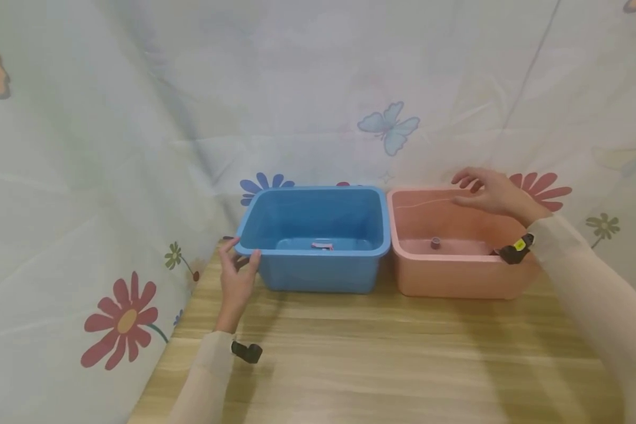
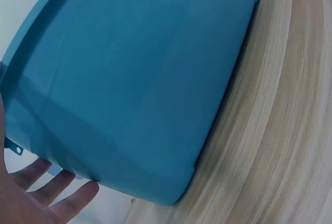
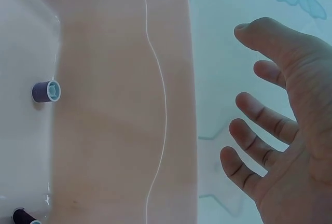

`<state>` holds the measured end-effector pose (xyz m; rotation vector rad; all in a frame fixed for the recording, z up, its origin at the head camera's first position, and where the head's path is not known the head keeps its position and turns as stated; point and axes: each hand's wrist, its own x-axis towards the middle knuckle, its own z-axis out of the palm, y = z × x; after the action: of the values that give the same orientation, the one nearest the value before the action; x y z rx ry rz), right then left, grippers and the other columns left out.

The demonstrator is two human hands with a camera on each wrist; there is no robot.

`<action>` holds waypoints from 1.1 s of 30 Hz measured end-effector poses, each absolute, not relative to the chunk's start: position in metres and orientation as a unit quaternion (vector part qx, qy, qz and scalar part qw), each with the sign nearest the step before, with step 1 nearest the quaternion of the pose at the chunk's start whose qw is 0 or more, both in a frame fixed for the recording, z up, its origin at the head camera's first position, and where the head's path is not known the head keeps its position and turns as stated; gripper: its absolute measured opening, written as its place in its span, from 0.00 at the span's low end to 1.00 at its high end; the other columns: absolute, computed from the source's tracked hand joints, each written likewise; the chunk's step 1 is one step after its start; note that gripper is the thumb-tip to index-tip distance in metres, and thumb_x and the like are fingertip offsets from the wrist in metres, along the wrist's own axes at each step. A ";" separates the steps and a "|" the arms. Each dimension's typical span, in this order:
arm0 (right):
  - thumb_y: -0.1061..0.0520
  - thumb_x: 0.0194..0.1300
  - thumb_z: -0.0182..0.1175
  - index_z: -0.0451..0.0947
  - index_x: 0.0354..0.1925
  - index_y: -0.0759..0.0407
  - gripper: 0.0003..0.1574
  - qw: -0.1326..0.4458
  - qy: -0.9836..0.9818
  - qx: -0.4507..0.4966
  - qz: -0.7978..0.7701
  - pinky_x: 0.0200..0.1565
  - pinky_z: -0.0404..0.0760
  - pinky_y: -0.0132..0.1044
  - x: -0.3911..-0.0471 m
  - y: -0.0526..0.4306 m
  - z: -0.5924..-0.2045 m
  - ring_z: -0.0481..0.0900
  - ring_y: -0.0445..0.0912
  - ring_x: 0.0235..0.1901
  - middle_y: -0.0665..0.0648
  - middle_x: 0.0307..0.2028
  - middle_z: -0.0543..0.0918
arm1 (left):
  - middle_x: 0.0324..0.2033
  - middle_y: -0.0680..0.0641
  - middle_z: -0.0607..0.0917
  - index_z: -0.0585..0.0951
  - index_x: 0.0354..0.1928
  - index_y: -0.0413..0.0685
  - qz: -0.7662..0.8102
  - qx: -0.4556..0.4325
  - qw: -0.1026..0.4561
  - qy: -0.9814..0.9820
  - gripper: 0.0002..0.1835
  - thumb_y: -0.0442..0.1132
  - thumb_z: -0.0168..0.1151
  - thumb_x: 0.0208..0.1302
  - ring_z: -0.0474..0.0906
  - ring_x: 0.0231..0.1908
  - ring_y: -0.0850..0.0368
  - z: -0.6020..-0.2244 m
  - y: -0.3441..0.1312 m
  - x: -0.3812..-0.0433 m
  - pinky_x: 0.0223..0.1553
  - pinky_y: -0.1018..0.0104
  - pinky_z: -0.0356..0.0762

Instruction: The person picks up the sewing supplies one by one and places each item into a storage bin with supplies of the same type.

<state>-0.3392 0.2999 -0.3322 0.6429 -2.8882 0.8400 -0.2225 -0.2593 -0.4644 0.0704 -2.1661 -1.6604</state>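
At its front left corner, my left hand [image 1: 235, 288] grips the blue bin [image 1: 320, 274], thumb at the front rim and fingers along the left side. The left wrist view shows those fingers [image 2: 75, 201] spread against the bin's end wall. My right hand [image 1: 490, 191] is above the back part of the pink bin [image 1: 456, 280], its fingers loosely bent and nothing in them. A purple thread spool [image 3: 46, 92] stands or lies on the pink bin's floor. A dark spool [image 3: 23, 217] is partly cut off in the right wrist view. Inside the blue bin lies a small pink and white item [image 1: 322, 245].
Both bins stand side by side on a wood-grain table [image 1: 381, 353]. A flower-and-butterfly printed curtain [image 1: 307, 88] hangs behind them and along the left. A thin wavy white line [image 3: 165, 105] runs along the pink bin's inner back wall; whether it is thread is unclear.
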 end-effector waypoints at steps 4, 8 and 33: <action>0.44 0.66 0.72 0.75 0.61 0.59 0.33 0.038 -0.937 0.215 0.272 0.53 0.75 0.60 -0.336 0.298 -0.329 0.76 0.63 0.53 0.68 0.54 0.80 | 0.68 0.38 0.74 0.59 0.75 0.60 -0.594 0.023 0.210 -0.776 0.36 0.54 0.64 0.71 0.76 0.61 0.42 -0.468 -0.263 -0.222 0.49 0.58 0.78; 0.45 0.65 0.72 0.76 0.60 0.58 0.32 0.052 -0.936 0.223 0.268 0.51 0.75 0.58 -0.331 0.298 -0.326 0.76 0.62 0.51 0.66 0.52 0.80 | 0.67 0.39 0.74 0.60 0.74 0.62 -0.592 0.020 0.211 -0.778 0.36 0.56 0.65 0.71 0.76 0.61 0.42 -0.468 -0.264 -0.221 0.52 0.48 0.77; 0.49 0.63 0.75 0.77 0.60 0.52 0.30 0.085 -0.925 0.264 0.262 0.46 0.74 0.37 -0.296 0.302 -0.321 0.73 0.45 0.47 0.52 0.51 0.80 | 0.71 0.39 0.70 0.54 0.78 0.72 -0.531 -0.023 0.209 -0.821 0.40 0.50 0.65 0.72 0.74 0.62 0.39 -0.462 -0.282 -0.214 0.54 0.35 0.74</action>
<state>-0.2961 0.3016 -0.3206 0.7863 -2.7572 0.7806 -0.2139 -0.2819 -0.4618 -0.0630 -2.2836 -1.4771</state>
